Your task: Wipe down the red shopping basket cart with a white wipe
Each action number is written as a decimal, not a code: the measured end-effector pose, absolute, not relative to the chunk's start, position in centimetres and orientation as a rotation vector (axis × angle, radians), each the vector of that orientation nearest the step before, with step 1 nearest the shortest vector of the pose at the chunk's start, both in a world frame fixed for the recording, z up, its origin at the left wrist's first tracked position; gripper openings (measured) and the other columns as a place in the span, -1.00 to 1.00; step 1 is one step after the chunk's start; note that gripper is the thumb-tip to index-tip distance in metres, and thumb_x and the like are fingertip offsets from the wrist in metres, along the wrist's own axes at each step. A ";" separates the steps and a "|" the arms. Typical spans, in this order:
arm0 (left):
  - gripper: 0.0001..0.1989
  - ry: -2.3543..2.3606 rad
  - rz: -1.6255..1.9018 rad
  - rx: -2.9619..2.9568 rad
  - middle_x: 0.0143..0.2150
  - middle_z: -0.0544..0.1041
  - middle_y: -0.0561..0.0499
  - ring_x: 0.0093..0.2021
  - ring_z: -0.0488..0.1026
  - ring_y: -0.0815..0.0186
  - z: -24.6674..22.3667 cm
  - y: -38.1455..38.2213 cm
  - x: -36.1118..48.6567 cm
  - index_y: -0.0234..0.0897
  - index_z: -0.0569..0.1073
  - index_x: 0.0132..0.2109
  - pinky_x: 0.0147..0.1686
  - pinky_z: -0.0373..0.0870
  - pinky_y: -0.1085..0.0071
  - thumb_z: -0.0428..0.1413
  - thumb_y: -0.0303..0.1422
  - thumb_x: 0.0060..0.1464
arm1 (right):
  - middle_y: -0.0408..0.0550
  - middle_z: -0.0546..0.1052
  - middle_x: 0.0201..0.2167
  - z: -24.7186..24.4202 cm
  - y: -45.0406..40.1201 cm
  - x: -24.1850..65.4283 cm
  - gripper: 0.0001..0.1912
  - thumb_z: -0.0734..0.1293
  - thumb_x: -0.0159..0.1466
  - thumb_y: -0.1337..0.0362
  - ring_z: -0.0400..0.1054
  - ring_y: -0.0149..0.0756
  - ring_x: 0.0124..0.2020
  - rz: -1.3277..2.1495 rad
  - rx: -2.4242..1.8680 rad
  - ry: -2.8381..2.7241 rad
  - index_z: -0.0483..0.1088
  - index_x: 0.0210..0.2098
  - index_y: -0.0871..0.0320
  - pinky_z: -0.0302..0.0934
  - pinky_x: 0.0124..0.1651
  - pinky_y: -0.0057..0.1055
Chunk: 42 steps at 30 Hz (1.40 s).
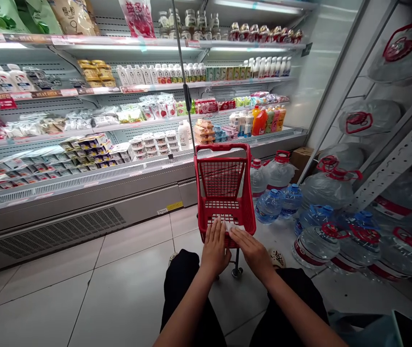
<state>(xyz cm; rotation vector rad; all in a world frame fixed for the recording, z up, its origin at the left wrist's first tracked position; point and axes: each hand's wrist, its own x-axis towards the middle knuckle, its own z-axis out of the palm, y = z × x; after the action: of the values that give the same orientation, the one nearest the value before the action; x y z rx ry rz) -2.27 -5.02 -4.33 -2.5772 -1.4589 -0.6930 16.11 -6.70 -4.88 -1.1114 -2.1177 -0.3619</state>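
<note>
Red plastic shopping cart (225,193) stands on the tiled floor before a chilled shelf (83,180). Left hand (215,246) and right hand (248,246) lie flat, fingers extended, pressing a white cloth (228,224) on its near rim, apparently mid-wipe; continuing calls for sliding the cloth along.

I see a red mesh-patterned cart (225,193), clear water jugs (314,190) with red handles and blue caps on the right, pale grey floor tiles (83,289), and black trousers (184,289) nearest.
</note>
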 end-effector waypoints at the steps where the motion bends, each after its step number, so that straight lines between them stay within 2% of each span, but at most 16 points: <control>1: 0.04 -1.450 -0.699 -2.587 0.62 -0.14 -0.25 0.61 -0.25 -0.01 -4.3 -4.9 -2.5 -0.42 -0.20 0.57 0.53 -0.04 -0.10 0.13 -0.45 0.05 | 0.00 0.45 0.36 -5.0 -6.8 15.7 -0.28 0.10 0.40 0.57 0.35 -0.22 0.36 -0.392 -1.090 -2.126 0.14 0.50 0.09 0.35 0.36 -0.15; 4: 0.01 -1.411 -0.718 -2.598 0.62 -0.11 -0.23 0.61 -0.22 0.04 -4.0 -4.7 -3.0 -0.42 -0.21 0.57 0.53 -0.03 -0.07 0.10 -0.47 0.08 | 0.02 0.44 0.36 -5.0 -6.9 15.3 -0.27 0.12 0.41 0.58 0.35 -0.24 0.36 -0.446 -1.040 -2.157 0.08 0.52 0.11 0.35 0.36 -0.18; 8: -0.02 -1.303 -0.692 -2.635 0.62 -0.09 -0.13 0.61 -0.16 0.12 -3.5 -4.4 -4.0 -0.32 -0.19 0.58 0.53 0.01 0.02 0.03 -0.55 0.08 | -0.06 0.43 0.37 -4.5 -7.0 18.1 -0.24 0.13 0.42 0.57 0.37 -0.25 0.34 -0.421 -1.052 -2.219 0.02 0.54 0.02 0.35 0.37 -0.18; 14: -0.06 -1.254 -0.724 -2.656 0.61 -0.03 -0.11 0.60 -0.11 0.14 -2.9 -3.8 -5.1 -0.27 -0.23 0.59 0.51 0.06 0.03 0.02 -0.52 0.17 | -0.13 0.47 0.33 -4.1 -7.4 22.9 -0.22 0.11 0.43 0.58 0.41 -0.26 0.31 -0.426 -1.090 -2.198 -0.01 0.54 -0.08 0.27 0.44 -0.11; 21: -0.07 -1.354 -0.780 -2.578 0.60 -0.03 -0.20 0.60 -0.11 0.02 -3.6 -4.3 -3.0 -0.35 -0.18 0.58 0.51 0.04 -0.09 0.08 -0.41 0.20 | -0.05 0.47 0.34 -4.8 -8.0 17.7 -0.24 0.09 0.42 0.59 0.39 -0.25 0.33 -0.402 -1.088 -2.170 0.00 0.54 0.03 0.32 0.40 -0.10; 28: -0.11 -1.262 -0.730 -2.637 0.59 0.06 -0.11 0.58 0.00 0.12 -3.5 -4.6 -5.3 -0.27 -0.12 0.58 0.50 0.09 0.03 0.05 -0.45 0.20 | -0.11 0.47 0.34 -3.2 -7.6 18.2 -0.28 0.14 0.46 0.55 0.36 -0.30 0.35 -0.350 -0.908 -2.285 0.02 0.53 0.01 0.29 0.43 -0.16; 32: -0.12 -1.355 -0.747 -2.601 0.58 0.07 -0.12 0.58 0.01 0.10 -2.8 -4.5 -6.9 -0.28 -0.09 0.58 0.51 0.07 0.02 0.07 -0.41 0.19 | -0.13 0.43 0.37 -2.4 -6.6 19.9 -0.28 0.14 0.46 0.56 0.30 -0.28 0.40 -0.344 -0.954 -2.272 0.03 0.53 -0.01 0.23 0.47 -0.11; 37: -0.19 -1.505 -0.780 -2.566 0.59 0.03 -0.16 0.58 -0.01 0.09 -2.8 -4.2 -6.7 -0.29 -0.08 0.57 0.52 0.04 -0.05 0.04 -0.36 0.28 | -0.08 0.47 0.33 -2.8 -6.6 17.4 -0.35 0.12 0.47 0.54 0.34 -0.28 0.37 -0.375 -0.960 -2.219 0.15 0.49 0.03 0.28 0.43 -0.13; 42: -0.29 -1.484 -0.826 -2.567 0.60 0.03 -0.12 0.59 -0.04 0.14 -3.5 -4.8 -6.1 -0.23 -0.20 0.59 0.51 0.06 -0.03 -0.12 -0.31 0.44 | -0.02 0.61 0.17 -3.7 -7.3 13.6 -0.49 0.21 0.46 0.50 0.46 -0.25 0.26 -0.400 -0.794 -2.245 0.36 0.36 0.16 0.36 0.37 -0.18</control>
<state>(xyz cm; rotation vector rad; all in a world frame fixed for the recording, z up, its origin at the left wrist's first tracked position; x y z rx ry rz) -6.11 -4.80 -3.54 -2.5674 -1.4844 -0.8256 13.56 -7.32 -3.67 -0.7939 -2.2452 -0.4001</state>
